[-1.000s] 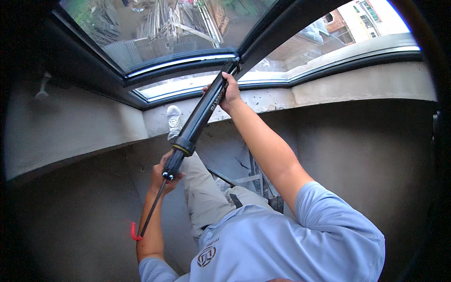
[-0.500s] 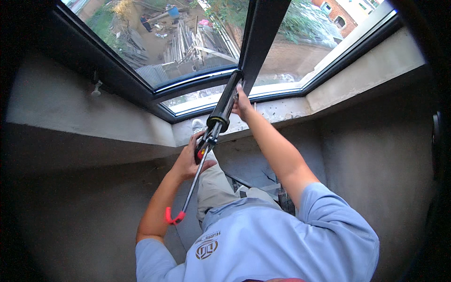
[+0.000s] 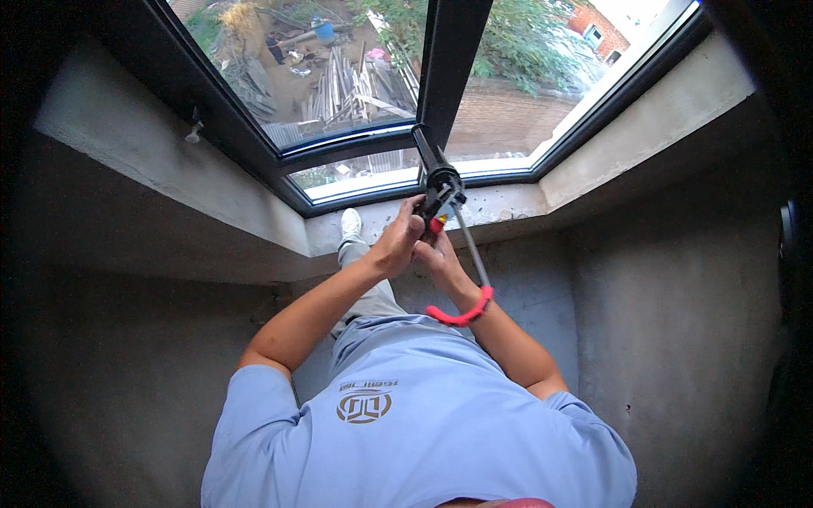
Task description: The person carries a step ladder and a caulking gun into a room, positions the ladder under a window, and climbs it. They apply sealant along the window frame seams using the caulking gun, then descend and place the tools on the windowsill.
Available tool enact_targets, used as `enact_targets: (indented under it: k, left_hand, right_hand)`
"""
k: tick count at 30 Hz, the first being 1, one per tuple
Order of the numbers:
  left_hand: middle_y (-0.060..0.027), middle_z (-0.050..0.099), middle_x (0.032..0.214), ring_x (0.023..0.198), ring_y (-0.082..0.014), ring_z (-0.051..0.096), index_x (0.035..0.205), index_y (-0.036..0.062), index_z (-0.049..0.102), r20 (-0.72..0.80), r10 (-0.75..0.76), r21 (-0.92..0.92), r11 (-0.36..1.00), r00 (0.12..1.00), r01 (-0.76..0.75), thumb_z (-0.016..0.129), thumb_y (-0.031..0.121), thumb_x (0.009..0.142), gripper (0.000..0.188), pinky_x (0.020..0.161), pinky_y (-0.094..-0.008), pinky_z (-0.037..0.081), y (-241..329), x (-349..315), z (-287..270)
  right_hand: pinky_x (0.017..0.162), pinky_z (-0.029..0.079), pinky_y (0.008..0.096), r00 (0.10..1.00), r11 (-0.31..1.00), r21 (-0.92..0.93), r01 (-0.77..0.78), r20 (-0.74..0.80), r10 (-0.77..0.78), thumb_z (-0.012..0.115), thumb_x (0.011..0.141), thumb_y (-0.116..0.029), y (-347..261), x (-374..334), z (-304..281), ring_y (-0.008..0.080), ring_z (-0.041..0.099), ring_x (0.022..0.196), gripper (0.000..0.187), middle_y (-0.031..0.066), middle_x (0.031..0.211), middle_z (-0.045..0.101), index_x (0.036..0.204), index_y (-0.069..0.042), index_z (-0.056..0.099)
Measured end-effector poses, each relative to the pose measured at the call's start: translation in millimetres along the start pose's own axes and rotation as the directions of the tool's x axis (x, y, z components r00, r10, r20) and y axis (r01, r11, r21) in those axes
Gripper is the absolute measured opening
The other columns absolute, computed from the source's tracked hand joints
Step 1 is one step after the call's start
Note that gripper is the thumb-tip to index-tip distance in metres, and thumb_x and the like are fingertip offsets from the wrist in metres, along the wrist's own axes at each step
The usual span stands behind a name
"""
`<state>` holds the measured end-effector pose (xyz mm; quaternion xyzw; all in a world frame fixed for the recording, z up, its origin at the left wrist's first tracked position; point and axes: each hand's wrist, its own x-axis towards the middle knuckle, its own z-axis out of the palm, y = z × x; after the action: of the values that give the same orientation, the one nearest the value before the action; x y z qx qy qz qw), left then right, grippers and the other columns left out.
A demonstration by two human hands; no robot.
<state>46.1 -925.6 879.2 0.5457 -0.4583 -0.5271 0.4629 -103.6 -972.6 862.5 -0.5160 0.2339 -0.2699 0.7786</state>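
Window frame (image 3: 447, 72) ahead; left hand (image 3: 399, 240) and right hand (image 3: 441, 259) curl tightly around the near end of a caulking gun (image 3: 441, 175) extending beyond them.

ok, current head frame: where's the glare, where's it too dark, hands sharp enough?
Head view: glare at the outer edge of the right window pane; the lower walls dim, corners black. Same view: left hand, right hand and caulking gun read clearly, fine detail soft.

The black caulking gun (image 3: 444, 179) over there tilts, its tubular barrel (image 3: 429, 153) pointing away toward the dark window frame (image 3: 448, 68) and its thin metal rod (image 3: 472, 242) slanting back, ending in a curved red hook (image 3: 462, 320).
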Motion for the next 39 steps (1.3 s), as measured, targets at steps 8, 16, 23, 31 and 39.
enact_targets:
  k: [8,16,23,31,39]
  left_hand:
    - [-0.0157,0.049,0.136,0.127,-0.0221,0.048,0.153,-0.001,0.024,0.047,-0.015,-0.269,0.963,0.999,0.027,0.026,0.092,0.084,0.116,0.11,-0.0362,0.038,-4.4,24.8,32.9]
    - [-0.0126,0.068,0.092,0.069,-0.0145,0.065,0.128,-0.001,0.058,-0.044,-0.195,0.083,0.977,0.98,0.198,0.056,0.051,0.102,0.059,0.057,-0.0284,0.051,-7.6,78.2,-34.5]
    - [-0.0164,0.066,0.111,0.106,-0.0265,0.068,0.129,0.002,0.056,0.185,-0.236,-0.875,0.401,0.954,0.269,0.05,0.055,0.101,0.06,0.091,-0.0395,0.057,-72.1,193.6,-14.6]
    - [-0.0057,0.066,0.091,0.073,-0.017,0.072,0.108,0.0075,0.052,0.12,-0.292,-0.825,0.502,0.949,0.259,0.07,0.056,0.09,0.055,0.064,-0.0347,0.063,-63.9,191.4,0.9]
    - [-0.0075,0.064,0.088,0.085,-0.0215,0.069,0.101,0.0086,0.059,0.151,-0.359,-0.758,0.556,0.921,0.341,0.073,0.066,0.083,0.062,0.083,-0.0407,0.057,-50.1,191.2,-4.0]
  right_hand:
    - [0.09,0.048,0.0308,0.936,0.987,-0.156,-0.031,-0.352,-0.027,0.063,0.088,-0.013,3.8,-0.7,-7.8,0.0144,0.059,0.098,0.035,0.0048,0.108,0.062,0.12,-0.001,0.058]
    - [0.112,0.044,0.0444,0.898,0.993,-0.084,0.085,-0.426,-0.113,0.051,0.087,-0.003,-29.5,-29.0,-10.1,0.031,0.057,0.129,0.059,0.023,0.138,0.056,0.144,0.003,0.038]
    - [0.115,0.04,0.0495,0.917,0.991,-0.134,-0.018,-0.398,-0.037,0.049,0.091,-0.006,-36.2,-41.2,-8.3,0.0342,0.053,0.134,0.061,0.0252,0.144,0.05,0.149,0.004,0.033]
    - [0.109,0.043,0.0453,0.938,0.752,-0.65,-0.109,-0.317,-0.139,0.056,0.091,-0.009,-77.0,-71.3,-38.1,0.0304,0.057,0.128,0.051,0.0198,0.133,0.061,0.14,0.004,0.049]
    - [0.105,0.047,0.0458,0.881,0.891,-0.416,-0.183,-0.472,-0.039,0.063,0.1,-0.033,-74.8,-62.0,-10.7,0.0249,0.066,0.107,0.052,0.0148,0.115,0.067,0.135,0.003,0.05]
